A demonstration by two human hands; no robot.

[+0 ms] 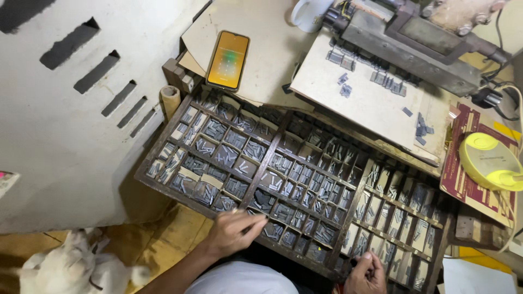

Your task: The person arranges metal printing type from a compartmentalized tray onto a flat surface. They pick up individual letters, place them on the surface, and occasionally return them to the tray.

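A person's left hand [231,233] reaches into the near edge of a dark wooden type case [163,182], its fingers drawn together and pinched over the small grey metal type pieces [272,231] in a compartment at about 6 o'clock in the frame. The right hand [366,274], at roughly 5 o'clock, rests against the lower right rim of the case with fingers curled close; whether they clamp a piece cannot be told from this view. The case lies tilted across the middle of the scene, its many small compartments packed with grey type. At 12 o'clock, a smartphone [228,60] with a lit orange-yellow screen lies on a sheet of cardboard [272,49]. Toward 1 o'clock, loose type pieces [381,79] are scattered over a pale board [370,114] just below a heavy metal machine [414,41]. A yellow, rounded plastic object [487,160] lies on a dark red printed board [463,179] at 3 o'clock. At 7 o'clock, a white animal [71,267] lies on the floor beside the person's left arm.
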